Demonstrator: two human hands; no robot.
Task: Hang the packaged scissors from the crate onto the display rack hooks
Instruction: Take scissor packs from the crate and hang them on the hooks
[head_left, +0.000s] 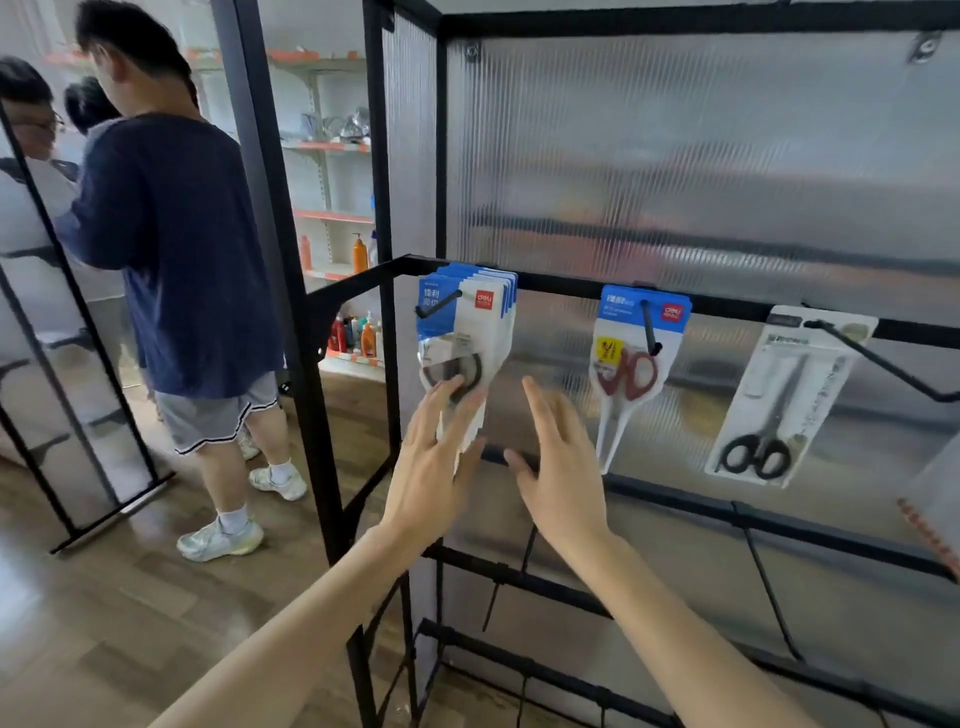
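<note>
A stack of scissor packs (467, 332) hangs on the leftmost hook (439, 305) of the black rack (561, 287). The left hand (434, 462) lies flat against the lower part of the stack, fingers straight and gripping nothing. The right hand (561, 467) is held open just to the right of the stack, not touching it, with a red-handled pack (631, 364) and a black-handled pack (779, 405) hanging on hooks farther right.
</note>
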